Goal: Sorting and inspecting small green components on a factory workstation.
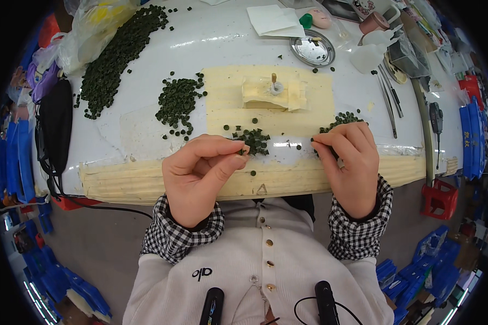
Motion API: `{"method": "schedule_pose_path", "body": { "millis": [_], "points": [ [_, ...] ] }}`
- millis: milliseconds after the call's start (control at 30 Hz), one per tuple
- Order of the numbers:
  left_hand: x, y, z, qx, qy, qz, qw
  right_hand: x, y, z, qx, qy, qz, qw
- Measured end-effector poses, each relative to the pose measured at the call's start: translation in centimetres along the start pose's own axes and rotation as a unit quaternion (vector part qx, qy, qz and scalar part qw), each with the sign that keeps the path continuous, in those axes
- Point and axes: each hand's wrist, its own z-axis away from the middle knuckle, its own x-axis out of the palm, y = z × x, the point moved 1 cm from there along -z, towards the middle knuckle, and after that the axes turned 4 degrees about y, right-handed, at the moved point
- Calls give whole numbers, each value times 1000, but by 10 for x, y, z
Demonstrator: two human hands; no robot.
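Between thumb and forefinger, my left hand [198,173] pinches a small dark green round piece [243,151] over the table's near edge. My right hand [352,165] is also closed in a pinch, with a tiny dark piece [313,140] at its fingertips. A small pile of the same green pieces [255,140] lies just beyond my left fingertips. Another pile [344,119] is partly hidden behind my right hand. Farther off, a tape-covered block [274,93] with a short upright peg [274,79] sits on a sheet of yellowish tape [222,89].
A large heap of green pieces [119,59] spreads at the far left, with a medium pile [179,103] nearer. At the right lie metal tweezers [386,100] and a round metal dish [312,50]. A black pouch [56,127] hangs at the left edge; a red stool [439,199] stands below right.
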Motion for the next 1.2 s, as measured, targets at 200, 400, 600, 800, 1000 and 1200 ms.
{"method": "schedule_pose_path", "body": {
  "millis": [200,400,600,800,1000,1200],
  "points": [
    [-6,0,0,-52,-3,84,995,7,0,-2,-24,-9,30,999],
    [0,0,-2,-91,-10,74,993,1,-23,-4,101,-21,-191,976],
    [4,-1,-1,-99,-38,113,988,16,-29,-1,180,-87,-527,826],
    [8,2,1,-107,-51,113,987,34,-23,5,288,-112,-739,598],
    [10,4,2,-99,-51,99,989,35,-23,6,301,-126,-758,565],
    [12,6,1,-72,-42,94,992,32,-27,7,229,-94,-687,683]
  ]
}}
